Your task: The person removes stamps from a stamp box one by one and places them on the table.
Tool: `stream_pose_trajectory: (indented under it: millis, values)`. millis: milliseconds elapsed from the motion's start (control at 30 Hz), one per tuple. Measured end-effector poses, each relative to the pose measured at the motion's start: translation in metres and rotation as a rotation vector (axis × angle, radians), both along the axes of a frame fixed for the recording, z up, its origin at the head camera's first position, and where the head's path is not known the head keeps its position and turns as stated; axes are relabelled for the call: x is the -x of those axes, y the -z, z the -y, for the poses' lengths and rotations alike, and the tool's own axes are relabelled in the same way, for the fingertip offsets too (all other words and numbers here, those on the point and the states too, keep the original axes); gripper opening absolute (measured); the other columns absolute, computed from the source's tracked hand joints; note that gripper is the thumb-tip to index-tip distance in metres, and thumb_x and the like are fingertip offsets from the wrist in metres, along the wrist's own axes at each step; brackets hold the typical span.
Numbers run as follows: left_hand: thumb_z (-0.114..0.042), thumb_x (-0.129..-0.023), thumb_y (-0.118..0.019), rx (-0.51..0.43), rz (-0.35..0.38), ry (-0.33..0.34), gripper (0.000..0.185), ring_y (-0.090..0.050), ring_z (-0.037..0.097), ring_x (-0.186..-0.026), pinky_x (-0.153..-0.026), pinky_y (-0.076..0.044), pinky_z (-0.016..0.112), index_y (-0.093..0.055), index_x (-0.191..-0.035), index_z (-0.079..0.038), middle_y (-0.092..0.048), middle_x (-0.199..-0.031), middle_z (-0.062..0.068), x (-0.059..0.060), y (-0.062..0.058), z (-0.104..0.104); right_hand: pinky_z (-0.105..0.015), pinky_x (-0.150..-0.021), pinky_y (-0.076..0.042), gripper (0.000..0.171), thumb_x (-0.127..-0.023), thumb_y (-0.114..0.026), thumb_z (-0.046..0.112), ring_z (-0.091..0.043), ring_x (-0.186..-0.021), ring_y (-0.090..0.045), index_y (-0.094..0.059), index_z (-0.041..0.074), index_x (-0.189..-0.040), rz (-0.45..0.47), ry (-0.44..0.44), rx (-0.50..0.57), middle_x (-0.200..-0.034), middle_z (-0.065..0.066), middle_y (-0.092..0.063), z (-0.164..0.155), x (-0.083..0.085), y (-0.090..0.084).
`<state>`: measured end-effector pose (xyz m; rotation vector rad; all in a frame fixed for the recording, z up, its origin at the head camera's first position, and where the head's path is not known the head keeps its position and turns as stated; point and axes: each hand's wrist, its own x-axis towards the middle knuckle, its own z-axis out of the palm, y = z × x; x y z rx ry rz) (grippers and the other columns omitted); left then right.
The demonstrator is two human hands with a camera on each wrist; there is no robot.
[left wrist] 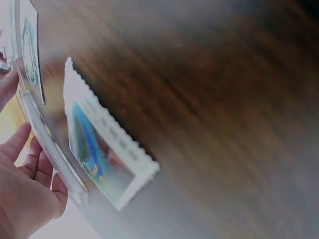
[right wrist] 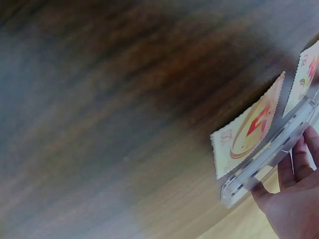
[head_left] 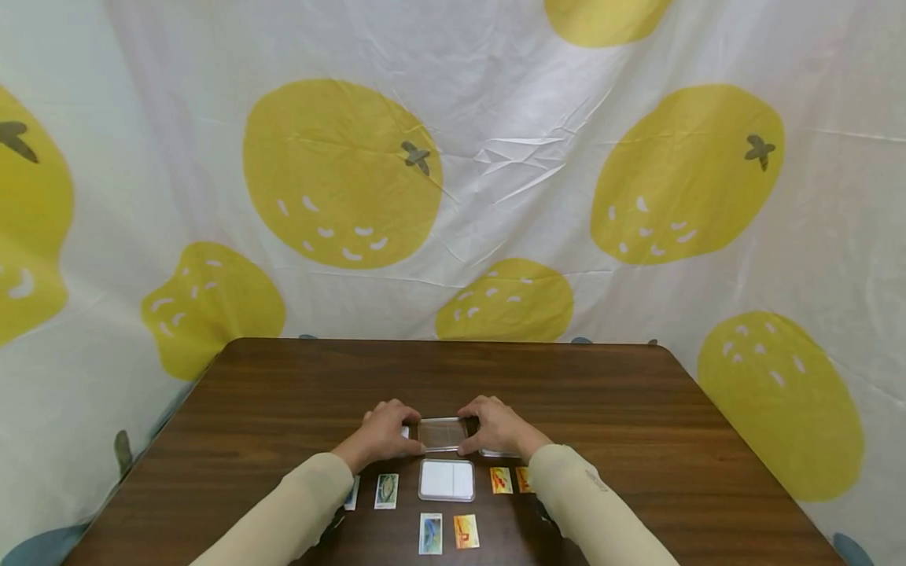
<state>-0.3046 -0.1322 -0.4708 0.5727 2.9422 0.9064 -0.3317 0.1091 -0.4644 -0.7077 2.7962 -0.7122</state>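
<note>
Clear case (head_left: 442, 433) pinched betw both my hands, L grip (head_left: 385, 435) + R grip (head_left: 499, 429) on its ends, just above desk (head_left: 637, 409). White case (head_left: 447, 479) & stamps (head_left: 387, 490) lie nearer me.

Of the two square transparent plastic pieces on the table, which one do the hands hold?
The far clear piece, gripped by the left hand and right hand on its two sides. The other, the white-looking piece, lies nearer the person, untouched among the stamps.

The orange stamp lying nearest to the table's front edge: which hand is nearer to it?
Right. The right hand grips the clear case up and right of the orange stamp; the left hand is farther, up-left.
</note>
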Motion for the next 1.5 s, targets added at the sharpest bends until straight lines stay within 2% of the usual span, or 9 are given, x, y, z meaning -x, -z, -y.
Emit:
stream_pose_trajectory:
  millis: [367,533,767,1000,1167,1367,1500]
  values:
    - [-0.036,-0.072,-0.084,0.064,-0.008,0.041,0.054,-0.048,0.030,-0.105,-0.087,-0.034,0.050,-0.070,-0.115,-0.005,-0.056,-0.110,0.008,0.003,0.000,-0.003,-0.059,-0.106,-0.030,0.055,-0.075,-0.087,0.033,-0.032,-0.126,-0.045,-0.069,0.011,-0.122,0.011,0.005,-0.012,-0.128,-0.008,-0.057,0.000,-0.001,-0.004]
    - [-0.036,-0.071,-0.086,0.046,-0.009,0.042,0.053,-0.048,0.027,-0.101,-0.085,-0.033,0.047,-0.070,-0.113,-0.007,-0.057,-0.107,0.005,0.003,-0.004,0.001,-0.053,-0.104,-0.036,0.055,-0.076,-0.087,0.034,-0.031,-0.123,-0.047,-0.068,0.010,-0.122,0.017,0.005,0.015,-0.126,-0.008,-0.058,0.001,-0.001,-0.007]
    - [-0.036,-0.071,-0.086,0.014,0.006,0.047,0.053,-0.047,0.026,-0.103,-0.089,-0.033,0.048,-0.071,-0.114,-0.009,-0.057,-0.107,0.003,0.005,-0.014,0.015,-0.048,-0.101,-0.040,0.057,-0.074,-0.088,0.031,-0.030,-0.119,-0.050,-0.067,0.008,-0.122,0.020,0.006,0.074,-0.122,-0.008,-0.061,0.010,-0.003,-0.016]
    - [-0.035,-0.073,-0.086,0.014,-0.001,0.057,0.054,-0.047,0.027,-0.107,-0.092,-0.033,0.051,-0.069,-0.117,-0.009,-0.057,-0.109,0.003,0.006,-0.014,0.034,-0.047,-0.099,-0.042,0.057,-0.073,-0.087,0.029,-0.030,-0.115,-0.054,-0.067,0.004,-0.120,-0.022,-0.046,0.100,-0.116,-0.008,-0.064,0.025,-0.005,-0.019]
    - [-0.036,-0.073,-0.085,0.001,-0.014,0.085,0.057,-0.047,0.030,-0.108,-0.093,-0.032,0.055,-0.068,-0.119,-0.006,-0.058,-0.111,0.005,0.004,-0.014,0.046,-0.045,-0.100,-0.042,0.059,-0.074,-0.087,0.031,-0.029,-0.117,-0.053,-0.066,0.005,-0.122,-0.011,-0.035,0.113,-0.119,-0.007,-0.063,0.033,-0.007,-0.018]
    - [-0.035,-0.074,-0.085,0.003,-0.008,0.077,0.057,-0.047,0.030,-0.108,-0.093,-0.033,0.054,-0.068,-0.120,-0.006,-0.058,-0.113,0.006,-0.002,-0.019,0.057,-0.045,-0.100,-0.042,0.060,-0.074,-0.087,0.033,-0.029,-0.119,-0.052,-0.066,0.006,-0.124,-0.013,-0.028,0.119,-0.122,-0.008,-0.061,0.043,-0.010,-0.016]
    - [-0.037,-0.073,-0.086,0.016,-0.047,0.083,0.057,-0.048,0.030,-0.107,-0.091,-0.034,0.054,-0.068,-0.119,-0.007,-0.059,-0.112,0.006,-0.004,-0.017,0.067,-0.043,-0.099,-0.043,0.060,-0.074,-0.087,0.034,-0.027,-0.118,-0.052,-0.066,0.008,-0.124,-0.009,-0.026,0.123,-0.122,-0.006,-0.061,0.053,-0.012,-0.015]
